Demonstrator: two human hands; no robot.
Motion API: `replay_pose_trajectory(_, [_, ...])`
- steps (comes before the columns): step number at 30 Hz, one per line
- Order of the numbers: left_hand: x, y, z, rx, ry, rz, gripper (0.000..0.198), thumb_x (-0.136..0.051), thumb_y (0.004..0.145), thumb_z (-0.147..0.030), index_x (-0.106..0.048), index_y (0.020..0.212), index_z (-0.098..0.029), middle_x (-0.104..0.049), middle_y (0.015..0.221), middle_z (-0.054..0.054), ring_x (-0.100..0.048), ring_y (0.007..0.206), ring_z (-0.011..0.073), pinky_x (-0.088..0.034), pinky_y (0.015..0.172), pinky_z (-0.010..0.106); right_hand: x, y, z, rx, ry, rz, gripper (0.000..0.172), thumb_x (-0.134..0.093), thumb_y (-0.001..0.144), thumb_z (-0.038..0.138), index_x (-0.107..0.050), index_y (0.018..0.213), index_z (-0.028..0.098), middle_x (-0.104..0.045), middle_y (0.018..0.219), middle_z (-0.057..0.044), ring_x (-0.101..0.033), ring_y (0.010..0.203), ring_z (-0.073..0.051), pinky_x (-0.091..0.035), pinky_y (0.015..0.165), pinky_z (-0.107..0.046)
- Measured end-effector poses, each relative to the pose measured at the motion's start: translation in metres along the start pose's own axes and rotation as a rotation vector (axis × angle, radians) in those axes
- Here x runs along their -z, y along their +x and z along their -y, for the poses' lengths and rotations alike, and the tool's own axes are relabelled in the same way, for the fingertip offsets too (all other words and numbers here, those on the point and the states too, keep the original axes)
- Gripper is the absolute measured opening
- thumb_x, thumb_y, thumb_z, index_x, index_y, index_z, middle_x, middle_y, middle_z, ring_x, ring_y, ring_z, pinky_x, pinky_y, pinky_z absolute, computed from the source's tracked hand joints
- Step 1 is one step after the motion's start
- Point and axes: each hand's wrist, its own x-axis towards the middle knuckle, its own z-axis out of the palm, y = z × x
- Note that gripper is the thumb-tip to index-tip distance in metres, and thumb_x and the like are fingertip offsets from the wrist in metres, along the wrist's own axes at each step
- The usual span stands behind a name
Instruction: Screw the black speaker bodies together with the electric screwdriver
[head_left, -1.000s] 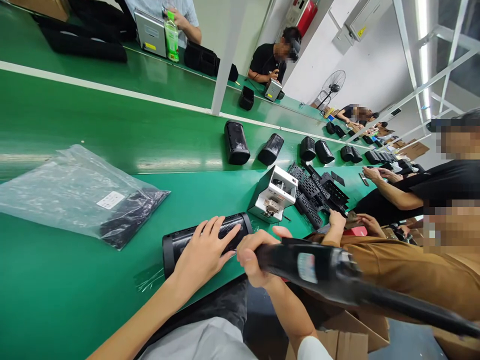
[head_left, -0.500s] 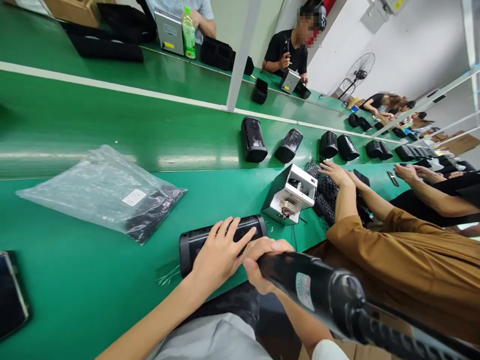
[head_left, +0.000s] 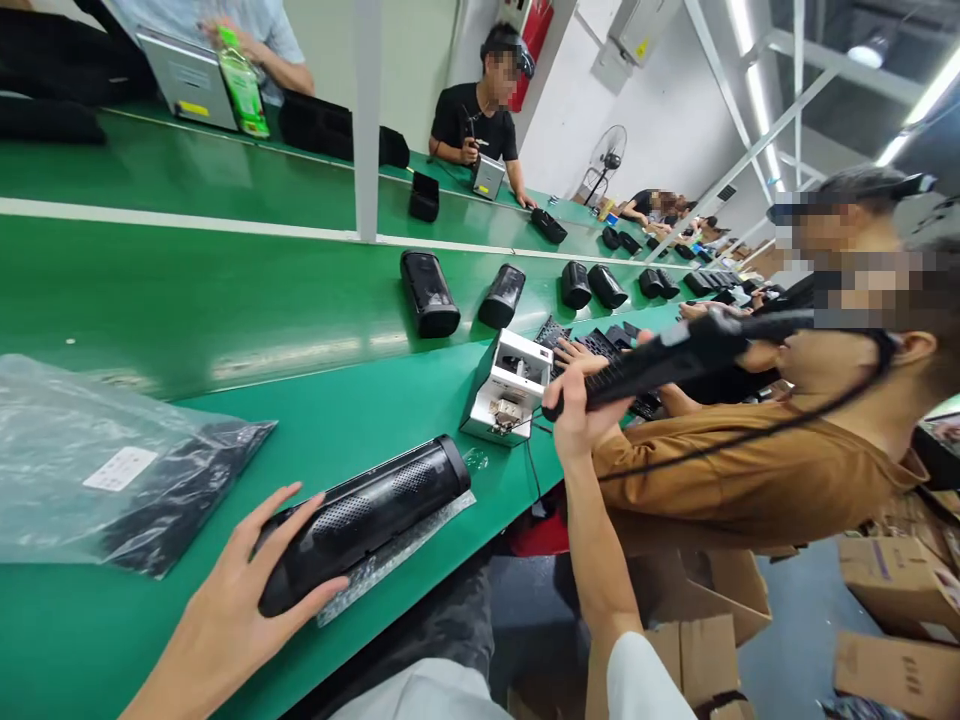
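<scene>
A long black cylindrical speaker (head_left: pixel 367 515) lies on its side on the green bench, on a strip of clear film. My left hand (head_left: pixel 240 600) grips its near end, thumb on one side and fingers on the other. My right hand (head_left: pixel 576 405) is raised and closed round the front of a black electric screwdriver (head_left: pixel 675 355) with a trailing cable. The screwdriver's tip points toward a small white screw feeder box (head_left: pixel 506 385) on the bench.
A clear plastic bag with dark contents (head_left: pixel 112 470) lies at the left. Several black speakers (head_left: pixel 427 292) ride the green conveyor belt behind. A co-worker in a brown shirt (head_left: pixel 750 480) sits close on my right, hands over black grille parts (head_left: pixel 600 345). Cardboard boxes (head_left: pixel 900 590) stand on the floor.
My right hand lifted the screwdriver off the speaker and swung it right, to the screw feeder. My left hand slid to the speaker's near end. The view turned right.
</scene>
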Motion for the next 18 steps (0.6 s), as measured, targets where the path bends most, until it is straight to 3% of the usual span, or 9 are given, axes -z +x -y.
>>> replay_pose_trajectory(2, [-0.008,-0.01,0.006,0.074,-0.129,-0.017,0.081,-0.068,0.108,-0.062,-0.029,0.179,-0.068,-0.03,0.193,-0.011,-0.069,0.149,0.0499,-0.076,0.098,0.072,-0.008,0.013,-0.019,0.045,0.0,-0.046,0.049,-0.081,0.1,0.065,-0.045,0.106,0.032,-0.054,0.061,0.015,-0.051,0.042,-0.013,-0.047,0.051,-0.03])
replay_pose_trajectory(4, [-0.019,-0.016,0.012,0.072,-0.22,-0.055,0.088,-0.072,0.105,-0.062,-0.025,0.178,-0.071,-0.022,0.195,-0.018,-0.061,0.158,0.0509,-0.071,0.11,0.081,-0.016,0.017,-0.034,0.039,-0.001,-0.056,0.052,-0.084,0.098,0.064,-0.044,0.11,0.032,-0.056,0.061,0.015,-0.054,0.042,-0.014,-0.047,0.049,-0.03])
replay_pose_trajectory(9, [-0.036,-0.021,0.022,0.043,-0.335,-0.096,0.095,-0.078,0.104,-0.051,-0.022,0.177,-0.071,-0.028,0.193,-0.016,-0.051,0.168,0.0488,-0.058,0.125,0.088,-0.017,0.006,-0.042,-0.05,0.022,-0.019,0.052,-0.085,0.096,0.061,-0.049,0.117,0.03,-0.055,0.065,0.015,-0.05,0.04,-0.011,-0.044,0.044,-0.028])
replay_pose_trajectory(13, [-0.033,-0.022,0.019,0.032,-0.32,-0.087,0.092,-0.077,0.107,-0.043,-0.025,0.181,-0.058,-0.032,0.193,0.001,-0.051,0.168,0.0491,-0.057,0.128,0.082,-0.006,-0.026,-0.01,-0.191,0.139,0.076,0.051,-0.093,0.094,0.049,-0.054,0.122,0.031,-0.055,0.067,0.016,-0.048,0.036,-0.009,-0.043,0.038,-0.024])
replay_pose_trajectory(16, [-0.031,-0.022,0.014,0.008,-0.301,-0.084,0.087,-0.078,0.108,-0.042,-0.029,0.179,-0.05,-0.038,0.188,0.01,-0.058,0.163,0.0457,-0.064,0.123,0.071,-0.002,-0.061,0.033,-0.206,0.264,0.132,0.027,-0.085,0.102,0.032,-0.058,0.106,0.031,-0.051,0.062,0.016,-0.046,0.034,-0.009,-0.043,0.036,-0.022])
replay_pose_trajectory(18, [-0.031,-0.022,0.011,-0.002,-0.3,-0.089,0.084,-0.081,0.107,-0.042,-0.034,0.177,-0.044,-0.042,0.185,0.014,-0.061,0.161,0.0434,-0.065,0.122,0.065,-0.004,-0.083,0.061,-0.183,0.334,0.208,0.025,-0.079,0.106,0.029,-0.058,0.093,0.03,-0.047,0.059,0.014,-0.044,0.034,-0.009,-0.043,0.036,-0.023])
